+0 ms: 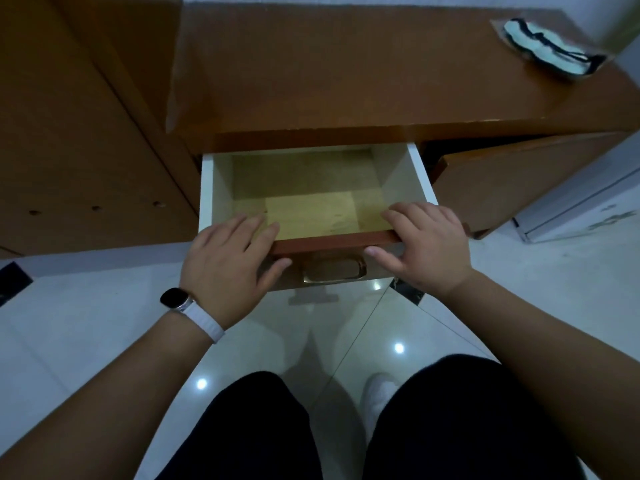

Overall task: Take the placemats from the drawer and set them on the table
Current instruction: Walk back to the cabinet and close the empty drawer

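Observation:
A drawer (207,188) with white walls and a pale wooden bottom is pulled out of the brown table (346,74). Nothing lies inside the part I can see. My left hand (230,258) grips the left end of the drawer's red-brown front panel, fingers over the top edge, thumb on the face. My right hand (427,244) grips the right end the same way. A brass handle (334,270) sits between my hands. On the tabletop's far right corner lies a folded pale green piece with dark trim in clear wrap (550,50), possibly the placemats.
A brown cupboard door (519,181) right of the drawer stands slightly ajar. A tall brown cabinet side (79,133) is on the left. The floor is glossy white tile (86,323). My dark-trousered knees (263,438) are below the drawer.

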